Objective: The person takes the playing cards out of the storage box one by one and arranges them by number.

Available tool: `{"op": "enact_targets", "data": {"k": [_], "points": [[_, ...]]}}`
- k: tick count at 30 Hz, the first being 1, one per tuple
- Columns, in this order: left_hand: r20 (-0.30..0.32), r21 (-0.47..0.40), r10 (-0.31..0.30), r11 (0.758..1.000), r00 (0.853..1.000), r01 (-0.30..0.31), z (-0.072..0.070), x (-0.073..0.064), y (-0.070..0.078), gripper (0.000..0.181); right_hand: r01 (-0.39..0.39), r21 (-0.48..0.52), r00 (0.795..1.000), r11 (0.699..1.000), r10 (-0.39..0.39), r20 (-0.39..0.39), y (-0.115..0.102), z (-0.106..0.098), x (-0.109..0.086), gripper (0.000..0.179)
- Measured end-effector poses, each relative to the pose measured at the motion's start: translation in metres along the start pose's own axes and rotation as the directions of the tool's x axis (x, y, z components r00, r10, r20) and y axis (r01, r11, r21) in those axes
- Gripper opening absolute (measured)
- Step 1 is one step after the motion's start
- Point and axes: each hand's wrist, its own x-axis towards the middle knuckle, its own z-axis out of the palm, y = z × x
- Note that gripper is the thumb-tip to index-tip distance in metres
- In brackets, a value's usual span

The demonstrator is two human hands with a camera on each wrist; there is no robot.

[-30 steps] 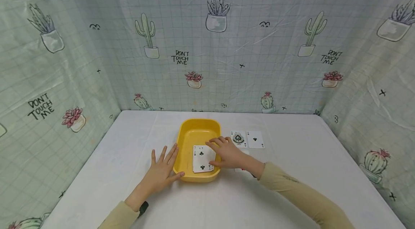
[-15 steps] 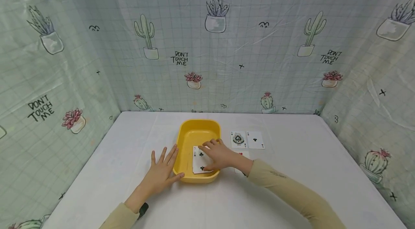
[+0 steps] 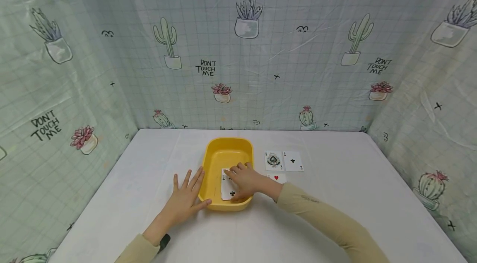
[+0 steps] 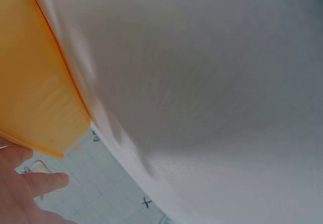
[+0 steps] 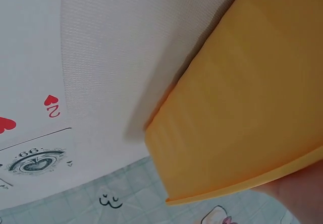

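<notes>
In the head view my left hand [image 3: 182, 200] rests with spread fingers on the left rim of a yellow plastic tray [image 3: 223, 147], the thumb near its front corner. My right hand [image 3: 246, 181] reaches over the tray's right rim, fingers and thumb apart above a two of clubs playing card [image 3: 225, 190]. That card lies face up on other cards in the tray; the hand hides its right part. Whether the fingertips touch it cannot be told. The left wrist view shows part of the left hand [image 4: 22, 186] at the rim.
Right of the tray lie an ace of spades [image 3: 273, 160] and an ace of clubs [image 3: 293, 161], side by side. A two of hearts [image 3: 277, 177] lies in front of them, partly covered by the right wrist. A printed curtain [image 3: 275, 56] borders the white table [image 3: 160, 151].
My right hand has moved left and slightly forward over the two of clubs, covering more of it. More of the two of hearts shows. The left hand stays at the rim.
</notes>
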Motion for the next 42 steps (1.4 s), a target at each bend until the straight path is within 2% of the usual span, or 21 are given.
{"op": "enact_targets", "data": {"k": [14, 24, 42], "points": [[-0.008, -0.004, 0.006, 1.0, 1.0, -0.006, -0.002, 0.0, 0.001, 0.085, -0.03, -0.035, 0.999, 0.999, 0.032, 0.044, -0.002, 0.004, 0.009, 0.094], [-0.011, -0.011, 0.005, 1.0, 1.0, -0.005, -0.002, 0.0, 0.002, 0.085, -0.02, -0.053, 0.999, 0.998, 0.022, 0.039, 0.0, 0.005, 0.011, 0.094], [-0.013, -0.006, 0.007, 1.0, 1.0, -0.007, -0.003, -0.002, 0.002, 0.085, -0.029, 0.015, 0.999, 0.999, 0.029, 0.022, -0.001, 0.005, 0.011, 0.097]]}}
